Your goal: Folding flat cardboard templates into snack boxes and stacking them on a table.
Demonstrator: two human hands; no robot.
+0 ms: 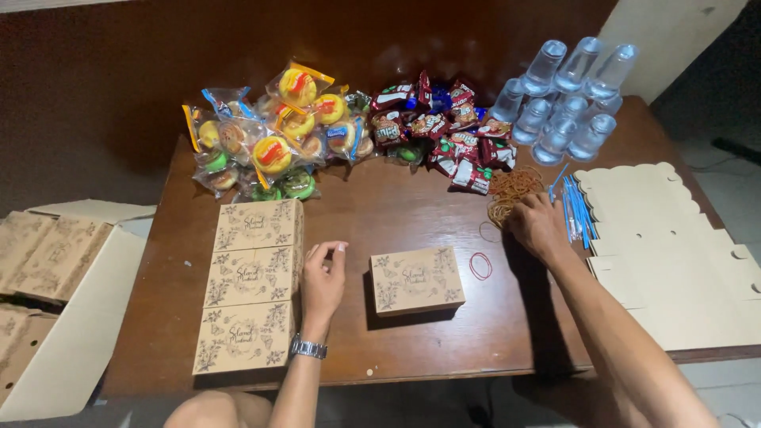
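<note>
Wooden table (444,333): dark brown, bearing all items below.

Flat box blanks (674,254): unfolded tan card with scalloped edges, stacked at the table's right end.

Open carton (71,317): beside the table's left edge, with more printed card sheets inside.

Three closed boxes (250,285): tan with floral print, in a column at the left front, touching one another.

Wrapped pastries (277,139): heap in clear packets, yellow, green and brown, at the back left.

Sealed water cups (567,99): clear, clustered at the back right.

Snack packets (444,131): red-brown, piled at the back centre.

Single closed box (417,279): same floral print, front centre, between the two hands and touching neither.

Left hand (323,281): resting on the table between the column of boxes and the single box, fingers loosely curled, holding nothing; a metal wristwatch (307,347) on the wrist.

Right hand (537,226): reaching into the rubber-band pile (507,194), fingertips down among the bands; whether it grips one cannot be told.

Blue straws (575,206): small bundle just right of that hand.

Red rubber band (480,265): lying loose just right of the single box.
</note>
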